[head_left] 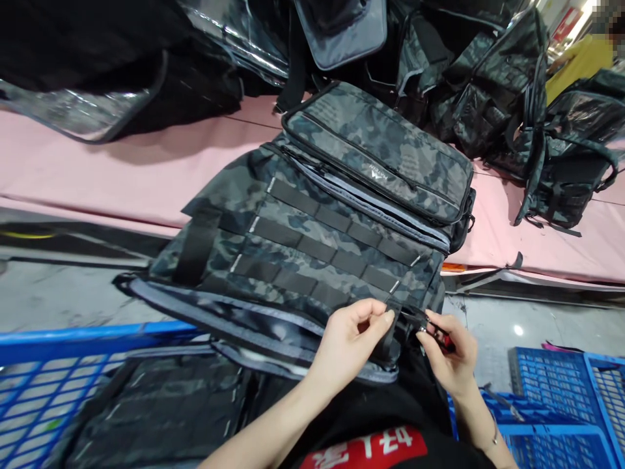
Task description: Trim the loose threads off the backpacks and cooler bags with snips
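Observation:
A grey-black camouflage backpack [312,241] lies across the table's front edge, its near compartment unzipped and gaping toward me. Rows of dark webbing cross its panel. My left hand [349,335] is closed in a pinch at the bag's lower right side, beside a dark strap; what lies between the fingertips is too small to make out. Close by on the right, my right hand [452,352] grips small dark thread snips [415,317] with a bit of red showing. Their tip points left toward my left fingertips.
More camouflage bags [488,85] and black bags with clear plastic [122,104] pile up on the pink-covered table [122,176]. A blue crate [29,384] at lower left holds another camouflage bag [166,404]. Blue crates [551,384] stand at right. A person in yellow [581,65] is behind.

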The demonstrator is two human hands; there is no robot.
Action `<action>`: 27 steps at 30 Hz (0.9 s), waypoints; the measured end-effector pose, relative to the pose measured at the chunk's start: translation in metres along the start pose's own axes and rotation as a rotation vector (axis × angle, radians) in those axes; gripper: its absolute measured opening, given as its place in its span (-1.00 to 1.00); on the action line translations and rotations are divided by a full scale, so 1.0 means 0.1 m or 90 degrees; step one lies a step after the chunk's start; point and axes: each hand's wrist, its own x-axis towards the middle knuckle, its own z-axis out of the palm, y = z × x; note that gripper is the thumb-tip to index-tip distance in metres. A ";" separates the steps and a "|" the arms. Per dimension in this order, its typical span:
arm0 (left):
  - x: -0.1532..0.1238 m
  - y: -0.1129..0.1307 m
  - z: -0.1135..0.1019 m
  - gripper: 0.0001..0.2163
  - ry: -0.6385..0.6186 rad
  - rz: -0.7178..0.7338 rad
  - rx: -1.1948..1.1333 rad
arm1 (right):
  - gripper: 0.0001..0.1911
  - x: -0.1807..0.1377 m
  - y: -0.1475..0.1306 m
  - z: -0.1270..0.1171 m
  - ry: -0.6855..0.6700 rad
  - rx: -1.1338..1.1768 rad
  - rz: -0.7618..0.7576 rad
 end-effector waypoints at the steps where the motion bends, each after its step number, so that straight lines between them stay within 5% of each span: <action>1: 0.00 0.00 0.00 -0.76 0.003 0.007 0.003 | -0.64 0.03 0.00 0.01 -0.007 -0.005 -0.019; 6: 0.00 -0.03 0.00 -0.80 0.011 0.073 0.059 | -0.68 0.08 0.01 0.03 -0.022 0.036 -0.049; 10: -0.03 -0.10 -0.01 -0.87 0.077 0.252 0.182 | -0.86 0.02 0.07 -0.08 0.019 0.212 0.164; 16: -0.05 -0.20 -0.01 -0.78 0.089 0.496 0.306 | -0.71 -0.06 0.17 -0.22 -0.174 0.531 0.419; 27: -0.04 -0.21 -0.01 -0.79 0.056 0.548 0.355 | -0.79 0.00 0.09 -0.26 -0.226 0.457 0.420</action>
